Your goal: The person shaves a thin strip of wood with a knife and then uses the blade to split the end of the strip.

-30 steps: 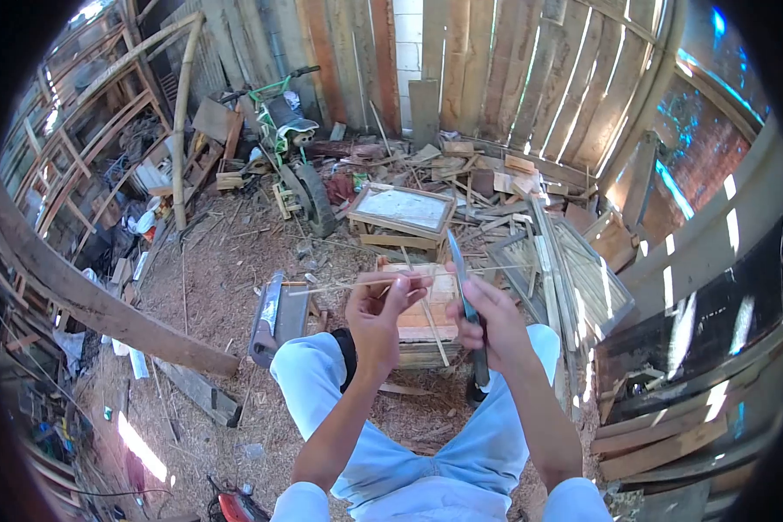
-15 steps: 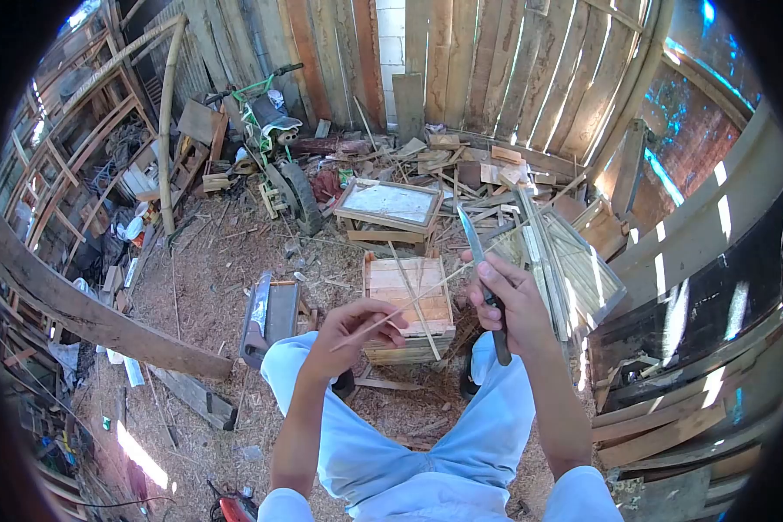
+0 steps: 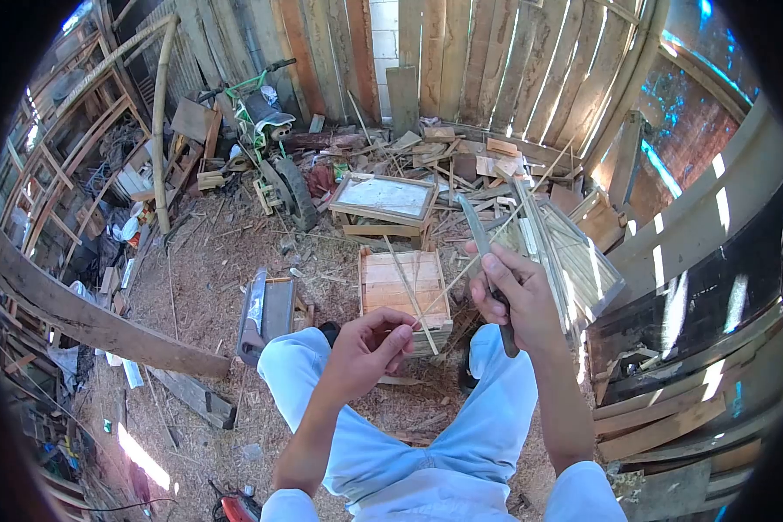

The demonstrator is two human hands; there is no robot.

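A knife (image 3: 478, 230) with a dark handle is held in my right hand (image 3: 518, 300), its blade pointing up and away from me. My left hand (image 3: 370, 352) pinches the near end of a thin wooden strip (image 3: 457, 280), which slants up to the right and passes by the knife and right fingers. Below and beyond the hands stands a wooden crate (image 3: 404, 271). Another thin stick (image 3: 407, 291) lies across its top, close to my left fingertips.
A saw (image 3: 254, 315) rests by a dark tray (image 3: 278, 311) left of my knees. Farther back are a framed panel (image 3: 383, 193), a small green bike (image 3: 265, 130) and scrap wood (image 3: 487, 165). A beam (image 3: 104, 317) crosses the left side.
My left hand has shifted right and now grips the strip near its end. The strip tilts more steeply up to the right. The knife in my right hand has moved slightly down and right.
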